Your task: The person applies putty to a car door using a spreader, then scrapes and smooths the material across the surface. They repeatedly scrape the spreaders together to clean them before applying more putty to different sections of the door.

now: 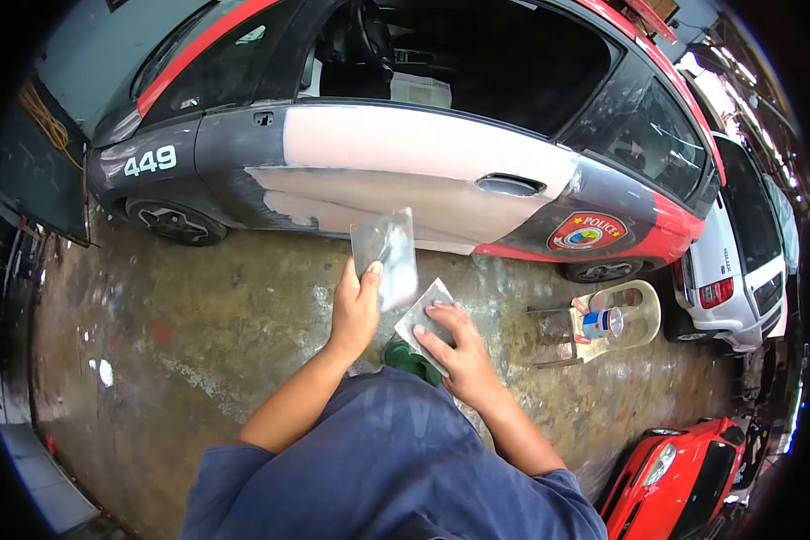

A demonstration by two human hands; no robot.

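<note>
In my left hand (356, 306) is a flat rectangular metal plate (384, 256), its thumb on the face, with a pale smear on the lower part. My right hand (457, 346) grips a smaller grey plate (423, 317) with light edges, fingers spread over its face. The two plates are close together in front of my body. Beyond them stands a dark grey and red car with a door panel (405, 198) covered in pinkish filler. The door handle recess (510, 185) is at the panel's right.
An overturned plastic chair (643, 315) holds a container (602, 323) to the right. Behind it are a white vehicle (727, 261) and a red car (684, 477). A dark cabinet (36, 171) with a coiled orange cord stands at the left.
</note>
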